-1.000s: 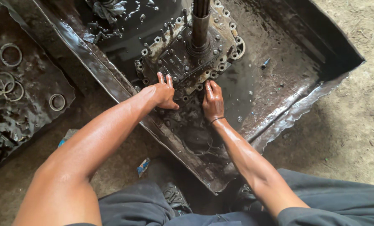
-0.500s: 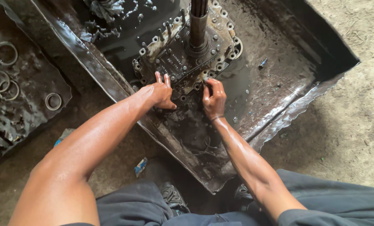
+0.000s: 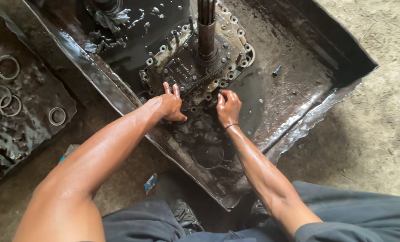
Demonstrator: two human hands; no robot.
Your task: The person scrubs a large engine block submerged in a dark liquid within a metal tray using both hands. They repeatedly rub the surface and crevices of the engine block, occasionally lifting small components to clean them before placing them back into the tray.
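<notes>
Here, hands: left hand (image 3: 169, 104) and right hand (image 3: 228, 107) press the oily gearbox plate (image 3: 192, 71), steadying it.
Fingers: spread, gripping nothing.
Tray (image 3: 298, 89): catches oil.

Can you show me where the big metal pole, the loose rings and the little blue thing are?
Upright splined steel shaft (image 3: 206, 33), head view: on its round middle.
Grey metal rings (image 3: 7, 67), head view: on the top ring's edge.
Small blue bolt-like piece (image 3: 277, 70), head view: on its body.
</notes>
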